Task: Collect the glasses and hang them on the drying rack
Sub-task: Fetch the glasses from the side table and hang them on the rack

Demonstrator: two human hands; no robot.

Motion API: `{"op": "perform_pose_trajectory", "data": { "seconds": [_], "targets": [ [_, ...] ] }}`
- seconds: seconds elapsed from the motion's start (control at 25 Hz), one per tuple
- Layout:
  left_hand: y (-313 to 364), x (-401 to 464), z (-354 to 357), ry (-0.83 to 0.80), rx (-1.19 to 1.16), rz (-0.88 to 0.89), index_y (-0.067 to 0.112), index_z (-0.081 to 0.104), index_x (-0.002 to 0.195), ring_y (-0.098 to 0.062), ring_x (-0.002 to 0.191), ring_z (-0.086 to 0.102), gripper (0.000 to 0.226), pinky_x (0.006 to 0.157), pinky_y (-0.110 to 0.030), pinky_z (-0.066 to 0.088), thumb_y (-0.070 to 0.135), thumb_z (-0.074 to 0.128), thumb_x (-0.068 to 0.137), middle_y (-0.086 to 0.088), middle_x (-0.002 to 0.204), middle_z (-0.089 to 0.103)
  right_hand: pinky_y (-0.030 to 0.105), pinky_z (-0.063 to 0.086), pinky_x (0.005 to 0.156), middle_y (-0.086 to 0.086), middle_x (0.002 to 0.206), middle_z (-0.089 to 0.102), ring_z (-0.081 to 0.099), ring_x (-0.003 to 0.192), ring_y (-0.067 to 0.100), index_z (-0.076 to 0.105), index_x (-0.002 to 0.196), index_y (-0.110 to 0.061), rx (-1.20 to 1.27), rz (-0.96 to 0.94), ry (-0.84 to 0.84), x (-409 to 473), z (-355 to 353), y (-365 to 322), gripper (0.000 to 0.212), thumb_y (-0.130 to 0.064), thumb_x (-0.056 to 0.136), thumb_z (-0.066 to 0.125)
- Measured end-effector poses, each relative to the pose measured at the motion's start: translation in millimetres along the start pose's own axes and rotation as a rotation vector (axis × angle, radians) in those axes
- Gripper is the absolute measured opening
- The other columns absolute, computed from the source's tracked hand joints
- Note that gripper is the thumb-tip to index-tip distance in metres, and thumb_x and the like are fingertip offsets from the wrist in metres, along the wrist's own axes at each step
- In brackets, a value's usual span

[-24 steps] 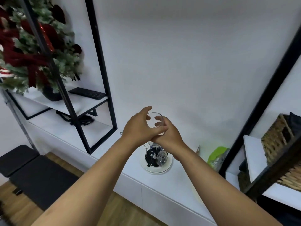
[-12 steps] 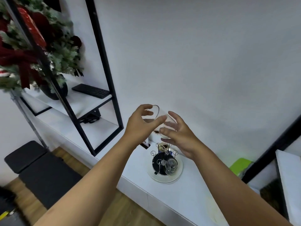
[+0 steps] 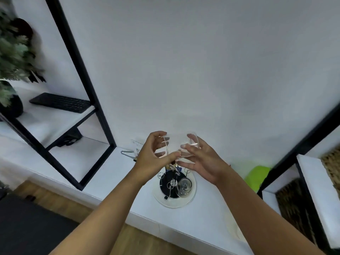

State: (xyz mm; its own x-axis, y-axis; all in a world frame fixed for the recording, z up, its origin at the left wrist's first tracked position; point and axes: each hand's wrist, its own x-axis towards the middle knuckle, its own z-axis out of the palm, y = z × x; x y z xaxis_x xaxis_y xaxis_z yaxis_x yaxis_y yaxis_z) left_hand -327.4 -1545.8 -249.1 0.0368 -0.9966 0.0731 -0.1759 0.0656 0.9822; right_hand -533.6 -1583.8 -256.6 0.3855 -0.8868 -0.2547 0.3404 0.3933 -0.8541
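Note:
A clear glass (image 3: 177, 145) lies on its side in the air between my hands, just above the drying rack. My left hand (image 3: 152, 157) curls around its rim end. My right hand (image 3: 202, 160) holds the base end with its fingers spread. The drying rack (image 3: 166, 179) has a black round base with thin wire posts ending in loops, and it stands on a white plate (image 3: 174, 204) on the white counter. A second clear glass (image 3: 184, 184) sits upside down on the rack's right side.
A black-framed shelf (image 3: 103, 126) stands to the left with a black keyboard (image 3: 60, 103) and a green plant (image 3: 11, 61) on it. A metal clip (image 3: 127, 152) lies by the wall. A lime-green object (image 3: 257, 175) and wicker baskets (image 3: 331, 166) are on the right.
My hands have drawn apart and the glass has turned onto its side between them. The view has come closer to the counter, so the rack is now nearer.

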Motion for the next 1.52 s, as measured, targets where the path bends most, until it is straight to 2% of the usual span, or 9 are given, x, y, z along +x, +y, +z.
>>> {"op": "perform_pose_trajectory", "data": {
  "seconds": [0.12,0.24,0.36,0.48,0.64,0.84,1.0,1.12,1.52],
  "targets": [
    [-39.6,13.4,-13.9,-0.071,0.161,0.025,0.045,0.054,0.132,0.000,0.129,0.057,0.077,0.105,-0.032,0.049,0.035,0.098,0.069,0.023,0.133,0.063,0.048,0.062,0.087,0.016,0.125,0.069,0.073,0.111,0.032,0.056,0.143,-0.029,-0.150,-0.023,0.111,14.3,4.4,9.9,0.071,-0.009,0.082,0.085],
    [-78.8,24.9,-23.7,-0.146,0.306,0.022,0.048,0.051,0.139,0.007,0.131,0.050,0.084,0.107,-0.024,0.043,0.047,0.095,0.068,0.032,0.136,0.058,0.047,0.062,0.092,0.013,0.125,0.066,0.072,0.114,0.026,0.061,0.135,-0.039,-0.406,-0.077,0.227,29.1,10.3,31.6,0.079,-0.023,0.065,0.097],
    [-122.1,29.9,-24.4,-0.226,0.374,-0.019,0.050,0.046,0.143,0.008,0.131,0.048,0.089,0.109,-0.025,0.042,0.051,0.093,0.068,0.033,0.138,0.054,0.020,0.056,0.090,-0.006,0.126,0.060,0.065,0.115,0.004,0.050,0.147,-0.040,-0.681,-0.082,0.318,36.0,10.0,64.1,0.093,-0.028,0.068,0.097],
    [-162.2,24.2,-20.6,-0.307,0.393,-0.060,0.051,0.041,0.148,0.003,0.131,0.049,0.091,0.107,-0.027,0.045,0.050,0.091,0.072,0.026,0.143,0.054,0.025,0.054,0.096,-0.011,0.130,0.057,0.061,0.118,0.003,0.039,0.154,-0.037,-0.856,-0.078,0.372,41.1,1.2,103.5,0.104,-0.032,0.068,0.098],
    [-211.3,18.4,-14.0,-0.338,0.411,-0.071,0.050,0.036,0.153,0.000,0.136,0.045,0.092,0.106,-0.021,0.040,0.050,0.088,0.076,0.023,0.150,0.049,0.026,0.051,0.100,-0.015,0.128,0.053,0.059,0.119,0.006,0.042,0.143,-0.041,-0.971,-0.108,0.438,53.9,-11.5,147.0,0.094,-0.033,0.067,0.096],
    [-259.1,12.1,-4.5,-0.282,0.391,-0.115,0.045,0.038,0.153,-0.003,0.138,0.045,0.086,0.113,-0.032,0.043,0.044,0.085,0.082,0.019,0.151,0.049,0.007,0.044,0.089,-0.015,0.130,0.050,0.056,0.117,0.002,0.043,0.141,-0.041,-1.032,-0.131,0.490,67.1,-24.4,183.8,0.085,-0.034,0.072,0.093],
    [-285.4,1.6,10.7,-0.226,0.395,-0.124,0.043,0.037,0.154,0.010,0.134,0.038,0.086,0.104,-0.007,0.033,0.042,0.085,0.082,0.029,0.148,0.044,0.008,0.039,0.092,-0.013,0.133,0.052,0.047,0.127,0.008,0.046,0.147,-0.032,-1.178,-0.111,0.517,78.3,-36.5,215.1,0.087,-0.038,0.073,0.090],
    [-292.3,0.5,23.9,-0.185,0.388,-0.129,0.039,0.039,0.154,0.017,0.130,0.036,0.084,0.096,0.003,0.030,0.040,0.084,0.084,0.028,0.147,0.046,0.029,0.044,0.106,-0.005,0.137,0.054,0.042,0.133,0.013,0.044,0.150,-0.027,-1.277,-0.136,0.559,84.6,-38.2,232.6,0.089,-0.042,0.074,0.087],
    [-333.5,13.7,43.2,-0.141,0.417,-0.176,0.030,0.043,0.151,-0.007,0.136,0.051,0.084,0.101,-0.025,0.048,0.048,0.085,0.081,0.014,0.149,0.056,0.043,0.030,0.119,-0.001,0.143,0.057,0.035,0.149,0.026,0.035,0.158,-0.022,-1.431,-0.140,0.599,108.3,-52.2,277.4,0.111,-0.043,0.065,0.093]
  ]
}}
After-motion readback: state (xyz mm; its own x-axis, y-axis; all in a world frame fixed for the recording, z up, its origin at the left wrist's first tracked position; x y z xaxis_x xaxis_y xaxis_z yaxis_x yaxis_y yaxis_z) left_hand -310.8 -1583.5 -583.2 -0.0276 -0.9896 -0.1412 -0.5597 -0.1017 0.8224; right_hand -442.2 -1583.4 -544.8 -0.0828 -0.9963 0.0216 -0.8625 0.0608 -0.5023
